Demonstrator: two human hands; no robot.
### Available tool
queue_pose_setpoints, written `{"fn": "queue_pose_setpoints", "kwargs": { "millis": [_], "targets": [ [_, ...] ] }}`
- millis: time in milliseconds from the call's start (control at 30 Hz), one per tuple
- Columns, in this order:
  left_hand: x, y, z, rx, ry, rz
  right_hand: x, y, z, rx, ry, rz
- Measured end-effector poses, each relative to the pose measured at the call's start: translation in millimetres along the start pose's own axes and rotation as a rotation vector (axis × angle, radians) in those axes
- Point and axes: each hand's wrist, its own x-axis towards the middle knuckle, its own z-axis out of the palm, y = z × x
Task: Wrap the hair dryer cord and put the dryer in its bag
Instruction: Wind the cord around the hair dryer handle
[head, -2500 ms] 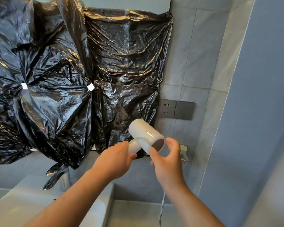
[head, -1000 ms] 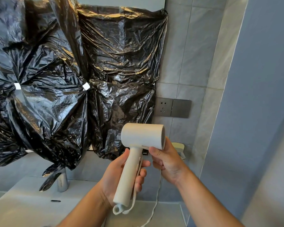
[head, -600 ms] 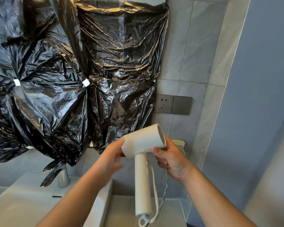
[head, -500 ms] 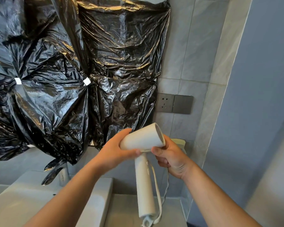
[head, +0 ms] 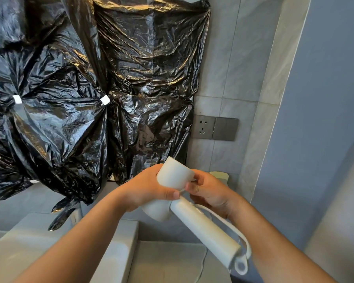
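I hold a white hair dryer (head: 204,223) in front of me, above the counter. My left hand (head: 149,190) grips the barrel, thumb across its front. The handle slants down to the right and ends in a hanging loop. My right hand (head: 208,190) pinches the white cord (head: 229,223) where the barrel meets the handle. The cord runs in a band along the handle to its loop end, and a thin stretch hangs below toward the counter. No bag for the dryer is in view.
Black plastic sheeting (head: 90,88) covers the wall ahead. A grey socket and switch plate (head: 215,127) sits on the tiled wall to the right of it. A white basin (head: 49,248) with a faucet (head: 76,213) lies lower left, the grey counter (head: 168,260) below my hands.
The dryer has tilted: its handle, which hung straight down, now slants down to the right. My left hand closed fully round the barrel, and my right hand shifted to pinch the cord.
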Motion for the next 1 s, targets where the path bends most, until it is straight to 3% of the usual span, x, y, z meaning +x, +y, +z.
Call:
{"fn": "queue_pose_setpoints", "kwargs": {
  "millis": [100,267,367,433,667,1000],
  "targets": [
    [-1.1,-6.1,1.6,-0.084,0.044,-0.022,-1.7,-3.4,-3.8,0.012,-0.046,0.010],
    [-0.9,-17.2,1.0,-0.238,0.155,-0.063,-0.9,-5.3,-12.4,-0.170,0.094,0.083],
    [-0.5,-16.7,1.4,-0.286,0.260,-0.061,-6.5,1.5,-2.3,0.123,0.267,0.162],
    [0.9,-14.0,2.0,-0.279,0.380,-0.052,-8.8,10.9,6.7,0.167,0.335,0.173],
    [10.2,-11.4,-0.3,0.060,0.821,-0.032,-11.9,17.2,31.6,0.010,0.338,0.236],
    [5.3,-13.9,8.0,0.355,1.042,-0.119,-19.5,-10.2,60.1,-0.558,0.198,0.225]
  ]
}}
